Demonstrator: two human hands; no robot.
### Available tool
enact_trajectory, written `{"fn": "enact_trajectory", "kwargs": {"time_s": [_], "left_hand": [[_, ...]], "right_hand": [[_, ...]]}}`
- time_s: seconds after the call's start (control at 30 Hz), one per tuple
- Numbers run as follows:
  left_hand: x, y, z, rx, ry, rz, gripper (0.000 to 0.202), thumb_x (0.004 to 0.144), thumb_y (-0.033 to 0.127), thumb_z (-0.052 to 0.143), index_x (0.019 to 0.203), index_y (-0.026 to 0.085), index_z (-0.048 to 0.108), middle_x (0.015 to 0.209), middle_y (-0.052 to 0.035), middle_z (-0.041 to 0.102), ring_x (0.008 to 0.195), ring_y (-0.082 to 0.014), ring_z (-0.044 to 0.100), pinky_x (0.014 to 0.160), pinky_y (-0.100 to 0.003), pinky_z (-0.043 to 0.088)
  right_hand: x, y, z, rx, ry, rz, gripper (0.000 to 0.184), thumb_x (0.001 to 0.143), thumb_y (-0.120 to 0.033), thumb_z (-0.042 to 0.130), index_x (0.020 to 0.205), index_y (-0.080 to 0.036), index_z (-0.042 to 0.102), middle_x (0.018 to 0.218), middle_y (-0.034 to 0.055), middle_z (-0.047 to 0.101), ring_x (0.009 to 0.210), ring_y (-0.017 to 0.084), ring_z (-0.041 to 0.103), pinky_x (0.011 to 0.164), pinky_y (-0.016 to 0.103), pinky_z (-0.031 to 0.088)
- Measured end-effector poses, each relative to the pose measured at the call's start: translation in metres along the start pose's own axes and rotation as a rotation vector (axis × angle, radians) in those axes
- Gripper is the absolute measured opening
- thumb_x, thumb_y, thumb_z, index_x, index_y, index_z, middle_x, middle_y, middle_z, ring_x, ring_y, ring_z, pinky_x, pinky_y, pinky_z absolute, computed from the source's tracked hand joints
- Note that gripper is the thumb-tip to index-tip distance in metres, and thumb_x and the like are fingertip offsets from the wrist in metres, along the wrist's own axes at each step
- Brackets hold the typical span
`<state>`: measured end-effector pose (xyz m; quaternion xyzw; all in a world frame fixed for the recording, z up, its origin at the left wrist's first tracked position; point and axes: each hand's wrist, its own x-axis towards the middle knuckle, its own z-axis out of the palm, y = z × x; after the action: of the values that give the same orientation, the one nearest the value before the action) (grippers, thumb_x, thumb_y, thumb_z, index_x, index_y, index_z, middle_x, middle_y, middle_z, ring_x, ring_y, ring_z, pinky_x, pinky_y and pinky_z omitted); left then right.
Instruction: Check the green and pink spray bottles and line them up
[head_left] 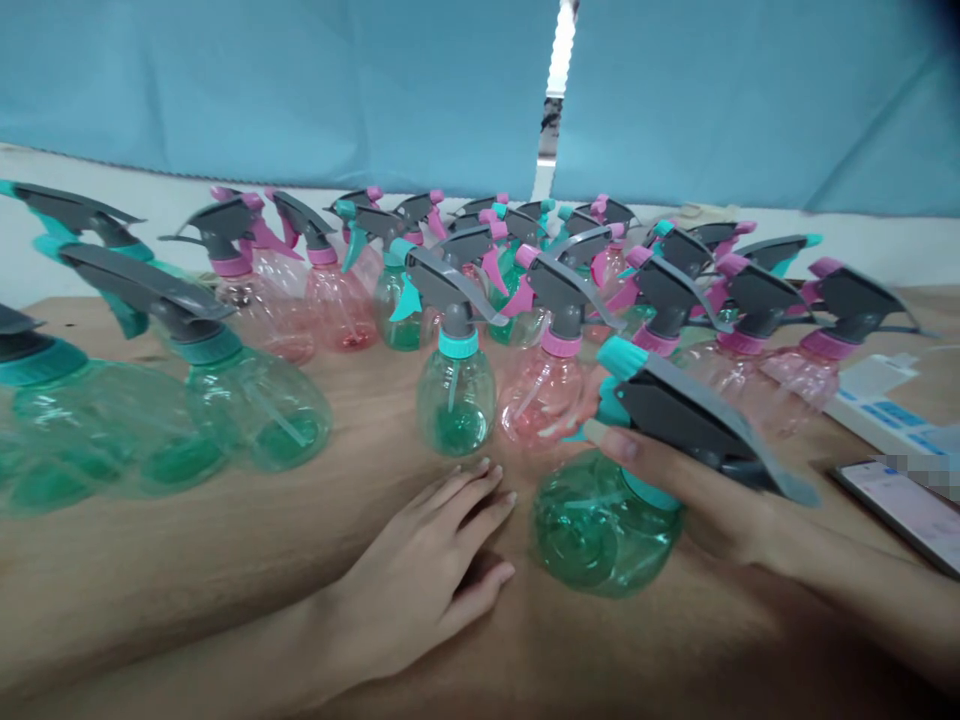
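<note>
My right hand (697, 490) grips a green spray bottle (600, 530) around its neck, below the grey and teal trigger head. The bottle is tilted, its round base turned toward the left. Resting on the table to the left of it is my left hand (427, 560), fingers stretched out and holding nothing. Just beyond my left fingertips stands another green spray bottle (457, 400) with a teal collar. Beside that one is a pink spray bottle (544, 395), partly behind my right hand's bottle. The fingers of my right hand are partly hidden behind the trigger head.
Several green bottles (259, 410) stand on the left of the wooden table (360, 470). Rows of pink and green bottles fill the back. A phone (900, 500) lies at the right, near a white power strip (885, 410). A blue curtain (300, 90) hangs behind.
</note>
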<state>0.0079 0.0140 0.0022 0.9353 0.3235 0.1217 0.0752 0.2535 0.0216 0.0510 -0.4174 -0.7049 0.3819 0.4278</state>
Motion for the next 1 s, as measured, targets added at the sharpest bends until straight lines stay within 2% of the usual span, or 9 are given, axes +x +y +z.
{"fn": "enact_trajectory", "kwargs": {"time_s": [0.1, 0.17, 0.23, 0.33, 0.4, 0.47, 0.57, 0.7, 1.0], "left_hand": [[0.000, -0.001, 0.000, 0.003, 0.006, 0.004, 0.046, 0.094, 0.035, 0.052, 0.136, 0.016, 0.048, 0.144, -0.0099, 0.045, 0.133, -0.0275, 0.039, 0.109, -0.042, 0.034], [0.000, -0.002, 0.001, -0.010, 0.022, 0.000, 0.045, 0.094, 0.035, 0.052, 0.136, 0.018, 0.048, 0.144, -0.0086, 0.045, 0.133, -0.0275, 0.039, 0.109, -0.043, 0.034], [0.000, -0.003, 0.002, -0.019, 0.031, -0.002, 0.045, 0.094, 0.035, 0.051, 0.137, 0.019, 0.047, 0.145, -0.0080, 0.044, 0.133, -0.0276, 0.039, 0.108, -0.044, 0.035], [-0.001, -0.003, 0.003, -0.010, 0.027, 0.002, 0.046, 0.094, 0.035, 0.052, 0.137, 0.018, 0.047, 0.145, -0.0083, 0.043, 0.133, -0.0274, 0.040, 0.108, -0.043, 0.034], [-0.001, -0.003, 0.004, -0.001, 0.023, 0.004, 0.047, 0.094, 0.034, 0.052, 0.137, 0.017, 0.047, 0.145, -0.0090, 0.044, 0.133, -0.0272, 0.039, 0.109, -0.042, 0.034], [-0.001, -0.003, 0.003, -0.006, 0.025, 0.005, 0.047, 0.094, 0.034, 0.053, 0.138, 0.017, 0.046, 0.145, -0.0090, 0.044, 0.133, -0.0274, 0.039, 0.109, -0.042, 0.034], [-0.001, -0.002, 0.003, -0.024, 0.035, 0.000, 0.048, 0.094, 0.035, 0.053, 0.138, 0.020, 0.045, 0.145, -0.0077, 0.044, 0.133, -0.0276, 0.040, 0.108, -0.043, 0.034], [-0.001, -0.003, 0.003, -0.024, 0.036, -0.010, 0.048, 0.093, 0.035, 0.053, 0.139, 0.021, 0.045, 0.145, -0.0072, 0.044, 0.132, -0.0274, 0.040, 0.108, -0.043, 0.034], [-0.002, -0.005, 0.005, -0.020, 0.043, -0.004, 0.048, 0.094, 0.035, 0.053, 0.138, 0.020, 0.045, 0.145, -0.0074, 0.044, 0.132, -0.0271, 0.041, 0.108, -0.043, 0.035]], "right_hand": [[0.004, -0.010, 0.000, -0.101, 0.034, 0.061, 0.021, 0.084, -0.046, 0.060, 0.076, -0.028, 0.065, 0.074, -0.0003, 0.063, 0.070, 0.019, 0.062, 0.060, 0.031, 0.054], [0.002, -0.006, -0.002, -0.117, 0.093, 0.096, 0.026, 0.081, -0.050, 0.062, 0.070, -0.027, 0.063, 0.070, -0.0003, 0.060, 0.064, 0.018, 0.059, 0.057, 0.031, 0.053], [-0.003, 0.002, -0.004, -0.055, 0.119, 0.129, 0.022, 0.084, -0.046, 0.061, 0.073, -0.028, 0.065, 0.074, -0.0008, 0.061, 0.065, 0.017, 0.060, 0.063, 0.032, 0.054], [-0.005, 0.007, -0.004, 0.018, 0.052, 0.123, 0.014, 0.086, -0.040, 0.059, 0.087, -0.031, 0.069, 0.080, -0.0013, 0.066, 0.071, 0.017, 0.064, 0.066, 0.031, 0.055], [-0.002, 0.001, -0.001, 0.009, 0.022, 0.072, 0.015, 0.085, -0.041, 0.061, 0.091, -0.031, 0.070, 0.079, -0.0009, 0.068, 0.070, 0.018, 0.065, 0.068, 0.031, 0.055], [0.005, -0.010, 0.002, 0.015, -0.030, 0.016, 0.019, 0.086, -0.041, 0.060, 0.098, -0.030, 0.070, 0.078, -0.0004, 0.068, 0.072, 0.019, 0.067, 0.076, 0.035, 0.055], [0.012, -0.023, 0.006, 0.059, -0.088, -0.031, 0.021, 0.089, -0.032, 0.057, 0.107, -0.032, 0.067, 0.084, -0.0005, 0.071, 0.088, 0.020, 0.068, 0.087, 0.037, 0.053], [0.012, -0.028, 0.006, 0.129, -0.126, -0.025, 0.025, 0.090, -0.028, 0.055, 0.112, -0.032, 0.066, 0.093, 0.0004, 0.073, 0.106, 0.022, 0.065, 0.087, 0.035, 0.056], [0.013, -0.020, 0.009, 0.186, -0.106, -0.029, 0.027, 0.085, -0.028, 0.061, 0.112, -0.032, 0.066, 0.096, 0.0004, 0.072, 0.101, 0.021, 0.068, 0.090, 0.035, 0.056]]}}
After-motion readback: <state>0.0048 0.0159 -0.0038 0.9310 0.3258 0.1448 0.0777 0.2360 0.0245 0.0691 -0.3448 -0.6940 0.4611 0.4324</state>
